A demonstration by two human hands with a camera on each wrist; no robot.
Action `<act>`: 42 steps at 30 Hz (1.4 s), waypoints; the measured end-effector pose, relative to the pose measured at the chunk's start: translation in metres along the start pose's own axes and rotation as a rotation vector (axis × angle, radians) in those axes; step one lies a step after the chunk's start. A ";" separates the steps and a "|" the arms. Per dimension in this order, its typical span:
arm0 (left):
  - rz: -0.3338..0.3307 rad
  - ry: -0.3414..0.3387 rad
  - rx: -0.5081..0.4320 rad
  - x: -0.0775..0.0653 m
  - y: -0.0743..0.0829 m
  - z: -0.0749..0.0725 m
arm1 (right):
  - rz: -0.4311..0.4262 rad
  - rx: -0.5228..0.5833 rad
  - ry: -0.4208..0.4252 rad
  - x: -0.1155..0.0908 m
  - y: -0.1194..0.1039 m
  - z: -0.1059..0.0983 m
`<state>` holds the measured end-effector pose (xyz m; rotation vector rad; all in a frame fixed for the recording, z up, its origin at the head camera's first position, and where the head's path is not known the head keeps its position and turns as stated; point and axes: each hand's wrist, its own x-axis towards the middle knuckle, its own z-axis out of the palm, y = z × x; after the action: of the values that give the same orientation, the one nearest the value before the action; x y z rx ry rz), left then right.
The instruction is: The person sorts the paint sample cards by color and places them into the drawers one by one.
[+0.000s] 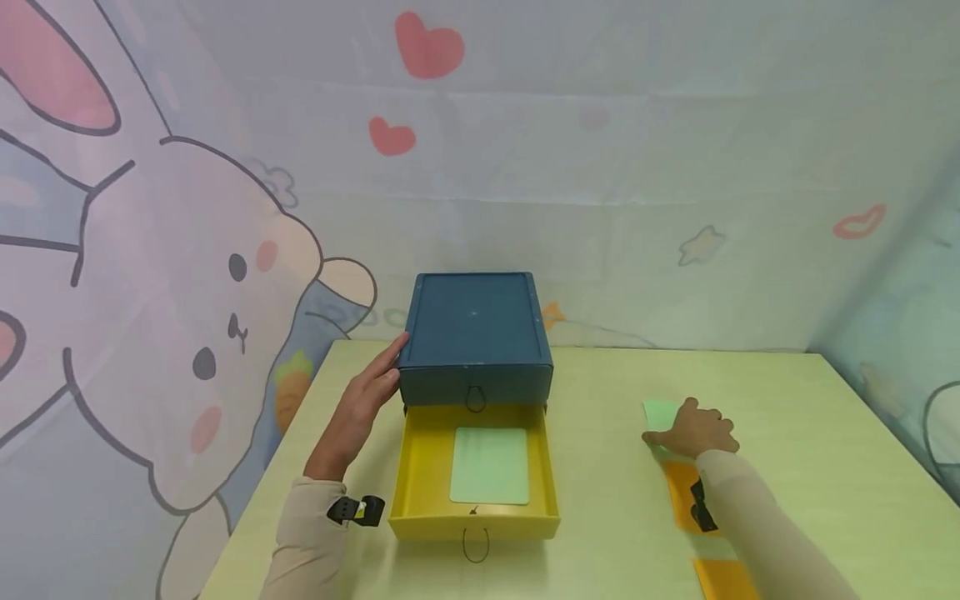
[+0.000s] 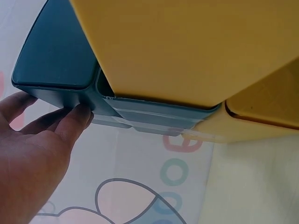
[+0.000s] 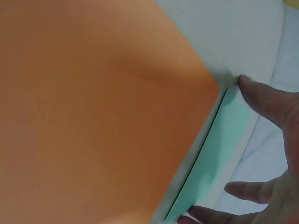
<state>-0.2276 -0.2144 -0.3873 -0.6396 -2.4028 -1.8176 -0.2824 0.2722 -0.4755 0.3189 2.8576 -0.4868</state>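
Fingers straight, left hand (image 1: pixel 365 398) touches the blue drawer box (image 1: pixel 474 333) at the surface's far edge; right hand (image 1: pixel 693 429) pinches a green card (image 1: pixel 658 412), beside orange cards (image 1: pixel 682 492).

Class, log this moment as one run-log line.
left hand: touches blue box | right hand: on green card | yellow drawer: open

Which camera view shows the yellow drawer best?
The head view: the whole open drawer shows, with a green sheet lying inside. The left wrist view shows only its yellow underside from close up. The right wrist view does not show it.
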 end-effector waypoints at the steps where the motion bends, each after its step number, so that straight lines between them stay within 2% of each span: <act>1: -0.001 -0.001 0.000 0.000 0.000 0.000 | 0.002 -0.001 0.001 0.000 0.000 0.000; 10: 0.001 0.002 0.013 0.000 -0.001 0.000 | 0.053 0.053 -0.011 0.007 -0.003 0.002; 22: -0.002 0.012 0.015 -0.001 -0.002 0.000 | 0.049 0.098 -0.022 0.016 -0.001 0.006; 32: 0.004 0.020 0.014 -0.001 0.001 0.000 | 0.012 0.080 -0.030 0.009 -0.002 -0.002; 42: 0.003 0.007 0.017 0.000 -0.001 0.000 | -0.046 0.002 -0.049 -0.001 -0.001 -0.008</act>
<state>-0.2274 -0.2143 -0.3882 -0.6345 -2.4084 -1.7934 -0.2833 0.2738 -0.4675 0.2389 2.8225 -0.4993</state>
